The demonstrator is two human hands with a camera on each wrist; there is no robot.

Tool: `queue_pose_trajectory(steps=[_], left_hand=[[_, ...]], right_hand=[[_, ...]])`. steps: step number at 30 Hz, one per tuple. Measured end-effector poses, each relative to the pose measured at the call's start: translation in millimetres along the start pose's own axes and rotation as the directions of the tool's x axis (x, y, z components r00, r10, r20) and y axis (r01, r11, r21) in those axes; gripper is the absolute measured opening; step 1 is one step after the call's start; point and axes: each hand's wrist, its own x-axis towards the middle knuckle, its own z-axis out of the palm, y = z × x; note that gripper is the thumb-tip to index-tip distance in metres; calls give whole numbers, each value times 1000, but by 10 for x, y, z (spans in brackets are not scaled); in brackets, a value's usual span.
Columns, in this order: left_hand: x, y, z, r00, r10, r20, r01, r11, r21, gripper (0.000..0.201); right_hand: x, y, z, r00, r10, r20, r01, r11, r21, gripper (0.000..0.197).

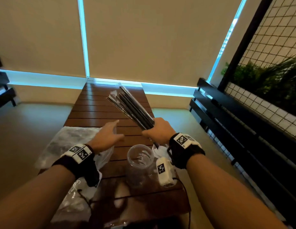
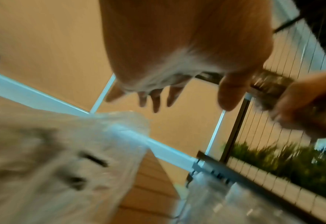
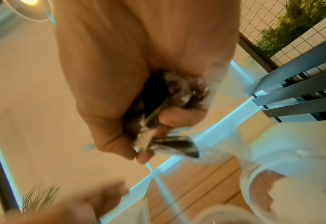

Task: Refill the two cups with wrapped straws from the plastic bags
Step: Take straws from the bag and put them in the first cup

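My right hand (image 1: 158,129) grips a bundle of black wrapped straws (image 1: 130,106) by its lower end, the bundle slanting up and to the left over the wooden table (image 1: 94,111). In the right wrist view the fingers (image 3: 175,119) curl round the wrapped straws (image 3: 170,142). My left hand (image 1: 109,134) hovers open, fingers stretched forward, above a clear plastic bag (image 1: 69,139) on the table's left side. A clear cup (image 1: 139,157) stands below the hands; a second cup (image 1: 158,152) sits right of it, partly hidden by my right wrist. The left wrist view is blurred; the left hand (image 2: 158,94) holds nothing.
Another crumpled plastic bag (image 1: 74,204) lies at the table's near left edge. A black cable (image 1: 185,192) runs across the near end. A black slatted bench (image 1: 226,116) and a wire grid with plants (image 1: 267,76) stand to the right. Tan blinds close the back.
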Motion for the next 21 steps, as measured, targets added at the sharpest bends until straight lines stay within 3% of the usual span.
queue_pose_trajectory(steps=[2, 4, 7, 8, 11, 14, 16, 17, 19, 21], left_hand=[[-70, 276, -54, 988, 155, 13, -133, 884, -449, 70], [-110, 531, -87, 988, 152, -29, -131, 721, -680, 51], [-51, 729, -73, 994, -73, -86, -45, 443, -895, 44], [-20, 759, -53, 984, -146, -100, -32, 408, -913, 43], [48, 806, -6, 954, -223, -201, -58, 520, -852, 23], [50, 794, -44, 934, -103, -341, -175, 701, -691, 15], [40, 760, -83, 906, -1, -423, -259, 789, -556, 18], [38, 742, -97, 888, 62, -457, -296, 836, -463, 19], [44, 698, -101, 863, 154, -480, -310, 913, -264, 26], [3, 696, -85, 863, 194, -466, -284, 950, -130, 34]], right_hand=[[19, 17, 200, 998, -39, -48, 40, 999, 33, 22], [45, -21, 369, 992, -83, -99, 90, 994, 63, 27], [75, -133, 576, 982, -135, -134, 139, 990, 23, 32], [79, -158, 634, 978, -142, -153, 147, 989, 19, 33], [99, -163, 741, 974, -157, -163, 172, 982, 81, 49], [115, -136, 697, 965, -260, 29, 252, 953, 166, 76], [152, -155, 511, 953, -294, 78, 259, 919, 296, 71], [170, -176, 375, 957, -289, 21, 258, 884, 390, 64], [169, -281, 18, 934, -246, -258, 344, 814, 468, 55], [98, -489, -348, 837, -199, -510, 450, 781, 433, 55]])
